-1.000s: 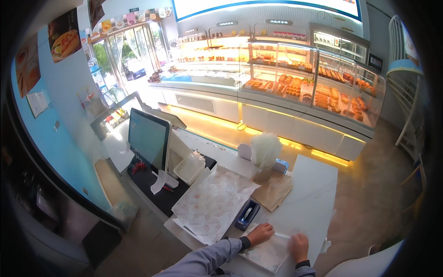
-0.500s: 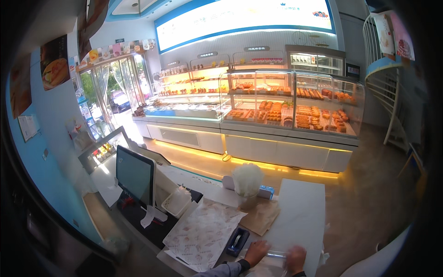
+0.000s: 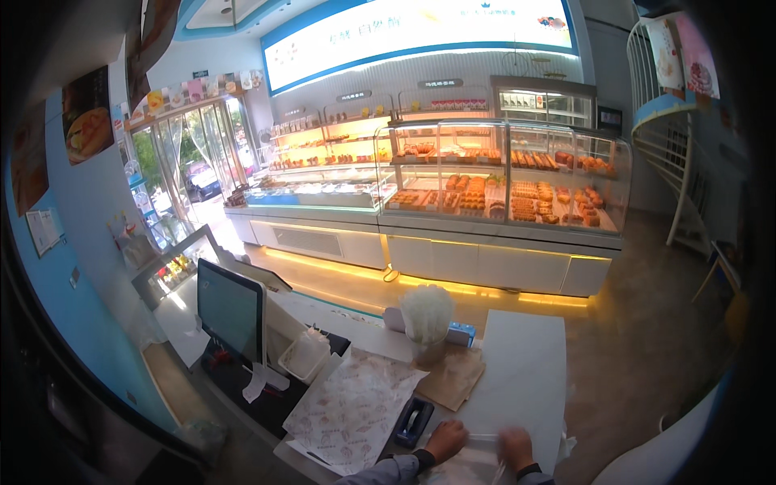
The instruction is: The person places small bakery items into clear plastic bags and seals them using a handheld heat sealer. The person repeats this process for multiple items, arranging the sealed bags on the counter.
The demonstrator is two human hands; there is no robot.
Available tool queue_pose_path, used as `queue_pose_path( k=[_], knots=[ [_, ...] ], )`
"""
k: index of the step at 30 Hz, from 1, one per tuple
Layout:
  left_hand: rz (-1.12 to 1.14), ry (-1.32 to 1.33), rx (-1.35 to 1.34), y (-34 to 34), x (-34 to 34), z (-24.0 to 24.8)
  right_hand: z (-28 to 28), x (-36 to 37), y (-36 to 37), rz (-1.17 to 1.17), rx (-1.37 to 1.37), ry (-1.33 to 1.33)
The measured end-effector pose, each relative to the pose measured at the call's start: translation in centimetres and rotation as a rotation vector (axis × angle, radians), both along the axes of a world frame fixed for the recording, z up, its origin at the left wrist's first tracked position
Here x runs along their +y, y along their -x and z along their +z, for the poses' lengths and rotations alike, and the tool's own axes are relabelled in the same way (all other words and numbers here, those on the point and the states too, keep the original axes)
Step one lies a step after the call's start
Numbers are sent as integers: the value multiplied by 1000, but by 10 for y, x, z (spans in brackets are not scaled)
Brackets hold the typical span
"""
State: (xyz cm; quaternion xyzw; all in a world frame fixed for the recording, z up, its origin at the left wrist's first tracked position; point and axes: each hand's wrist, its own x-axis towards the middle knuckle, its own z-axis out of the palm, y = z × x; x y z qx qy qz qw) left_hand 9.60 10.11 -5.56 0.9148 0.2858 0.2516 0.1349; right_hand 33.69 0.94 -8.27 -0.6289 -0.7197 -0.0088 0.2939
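At the near edge of the white counter, my left hand (image 3: 447, 440) is closed with its fingers curled on one end of a thin, shiny edge. My right hand (image 3: 515, 447), slightly blurred, is closed at the other end. A sheet of clear plastic (image 3: 477, 467) spreads below and between both hands; whether it is a bag or loose film is hard to tell. Just left of my left hand lies a dark blue tape dispenser (image 3: 415, 422). Patterned wrapping paper (image 3: 353, 408) is stacked beyond it, and brown paper bags (image 3: 454, 378) lie farther up the counter.
A cup with a white ruffled top (image 3: 428, 315) stands behind the paper bags, beside a small blue box (image 3: 461, 334). At left are a monitor (image 3: 232, 309) and a white basket (image 3: 305, 356). Across the aisle runs a glass bread case (image 3: 501, 178).
The whole view has shifted slightly left. Both hands stay close together at the clear plastic, and the right hand has moved a little.
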Motion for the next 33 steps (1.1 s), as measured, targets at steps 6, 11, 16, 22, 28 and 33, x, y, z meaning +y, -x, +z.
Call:
queue_pose_path(
  k=[6,11,16,22,28,33],
  knots=[
    [81,154,111,-10,9,0,12,12,11,-81,47,-72],
    [104,-32,121,-12,2,17,31,8,20,-9,-73,-138],
    [-36,-120,44,-4,8,-18,42,2,27,46,-109,-84],
    [-58,-95,210,-14,7,6,38,2,16,-5,-184,39],
    [-174,292,298,10,-7,46,105,-20,30,117,-213,147],
    [-305,373,278,25,-56,93,114,-55,68,345,30,177]
  ],
)
